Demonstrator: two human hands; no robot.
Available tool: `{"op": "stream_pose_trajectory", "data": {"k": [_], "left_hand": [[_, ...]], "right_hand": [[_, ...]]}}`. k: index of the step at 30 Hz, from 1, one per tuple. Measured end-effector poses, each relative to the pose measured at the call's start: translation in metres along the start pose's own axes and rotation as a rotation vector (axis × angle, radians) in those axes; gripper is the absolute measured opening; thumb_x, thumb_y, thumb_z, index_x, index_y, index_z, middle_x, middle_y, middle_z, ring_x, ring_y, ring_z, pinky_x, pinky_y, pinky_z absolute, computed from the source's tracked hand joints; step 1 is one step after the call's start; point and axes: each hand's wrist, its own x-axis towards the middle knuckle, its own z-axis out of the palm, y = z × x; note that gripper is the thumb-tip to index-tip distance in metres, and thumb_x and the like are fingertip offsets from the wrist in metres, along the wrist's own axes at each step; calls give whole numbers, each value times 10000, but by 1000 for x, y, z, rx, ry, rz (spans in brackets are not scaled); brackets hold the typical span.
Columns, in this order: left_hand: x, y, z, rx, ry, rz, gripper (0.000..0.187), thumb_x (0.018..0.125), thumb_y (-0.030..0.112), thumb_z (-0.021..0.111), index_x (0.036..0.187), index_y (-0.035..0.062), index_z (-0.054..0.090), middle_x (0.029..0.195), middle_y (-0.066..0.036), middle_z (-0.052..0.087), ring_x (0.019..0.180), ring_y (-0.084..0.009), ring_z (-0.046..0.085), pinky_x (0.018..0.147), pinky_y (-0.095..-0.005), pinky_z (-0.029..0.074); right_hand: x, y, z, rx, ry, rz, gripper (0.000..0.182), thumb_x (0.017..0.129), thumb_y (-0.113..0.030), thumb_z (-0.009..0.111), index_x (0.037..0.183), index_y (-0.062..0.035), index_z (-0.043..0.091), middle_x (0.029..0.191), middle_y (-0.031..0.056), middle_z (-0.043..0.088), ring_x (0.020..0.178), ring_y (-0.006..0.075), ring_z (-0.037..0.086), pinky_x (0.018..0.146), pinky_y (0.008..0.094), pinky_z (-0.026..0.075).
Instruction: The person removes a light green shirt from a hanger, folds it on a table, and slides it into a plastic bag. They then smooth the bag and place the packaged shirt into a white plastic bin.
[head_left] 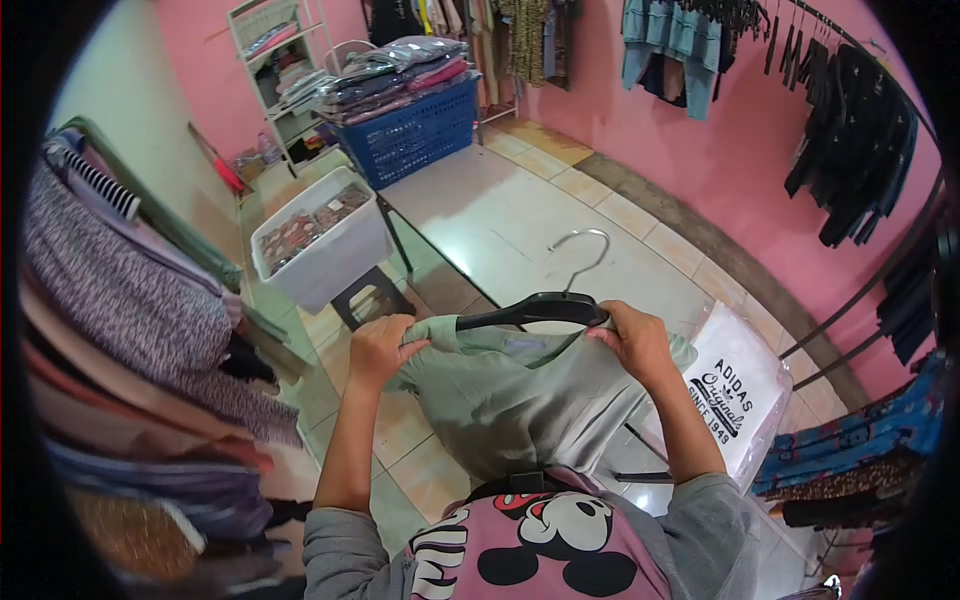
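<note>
A light green shirt (500, 400) hangs in front of me on a black hanger (545, 309) with a silver hook (583, 250) pointing up. My left hand (382, 348) is closed on the shirt's left shoulder, near that end of the hanger. On the other side, my right hand (632, 340) pinches the shirt by the neckline, where the hanger's right arm goes under the cloth. The hanger's ends are hidden by fabric and fingers. Just right of my right hand, a white shirt with black lettering (722, 400) lies in clear plastic on the table.
The pale table (470, 215) reaches away from me. A blue basket (415, 135) piled with bagged clothes stands at its far end. Left of it, a white bin (335, 250) sits on a dark stool (368, 298). Clothes racks (150, 270) line the left, and dark garments (850, 140) hang at right.
</note>
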Motion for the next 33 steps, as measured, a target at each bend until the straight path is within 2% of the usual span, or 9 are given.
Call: {"op": "stream_pose_trajectory", "data": {"k": [8,11,12,14,16,18,22,24,33], "left_hand": [[53,-67,66,-188,247,-19,337,543,287,760,741,110,552,627,-16,547,563,-222,547,483,-317,424],[51,-86,125,-592,436,-459,640,605,291,775,1084,15,452,1008,-136,517,933,-270,523,798,-344,417],[53,-83,138,-714,415,-517,781,655,300,748,1213,-28,310,1196,-187,389,1072,-290,419,907,-364,339],[26,-99,193,-518,248,-551,747,657,306,743,1195,-38,355,1147,-177,467,973,-269,490,853,-347,386],[26,-101,210,-884,-250,-618,663,669,330,727,1142,-32,436,1019,-187,550,879,-264,539,774,-340,424],[24,-114,231,-648,-813,-688,471,741,321,657,1039,-18,523,822,-180,593,764,-282,572,681,-347,443],[27,-164,292,-726,-608,-683,326,835,273,533,969,-24,543,765,-201,584,735,-325,573,649,-375,435],[25,-194,330,-725,-217,-721,270,874,207,441,908,-45,533,754,-226,577,722,-390,559,635,-410,426],[47,-232,360,-376,-656,-665,271,857,220,465,832,-45,513,761,-262,546,732,-433,523,608,-452,400]], "right_hand": [[11,29,9,-79,-10,234,262,706,-227,678,874,-71,549,684,103,563,597,283,561,525,346,436],[36,41,8,-79,76,363,273,708,-228,679,884,-63,552,685,123,561,591,294,558,534,348,436],[49,49,6,-154,127,365,267,719,-224,671,893,-61,551,685,132,560,589,301,554,532,347,434],[78,69,0,-151,219,409,243,746,-202,647,912,-57,544,688,153,558,596,323,546,531,348,423],[110,99,-4,-222,292,411,243,759,-217,633,917,-56,542,702,156,559,615,328,545,544,353,419],[135,131,-6,-289,344,435,245,771,-232,619,922,-56,540,715,160,561,634,334,545,556,358,416],[174,218,8,-325,295,628,302,802,-309,568,948,-48,528,762,161,565,731,354,540,619,393,409],[172,279,41,-341,303,670,359,816,-345,535,998,-37,513,861,167,560,836,362,529,682,412,413],[136,414,196,-559,-204,1012,319,805,-286,545,1046,-79,523,969,112,561,949,296,518,813,400,413]]}}
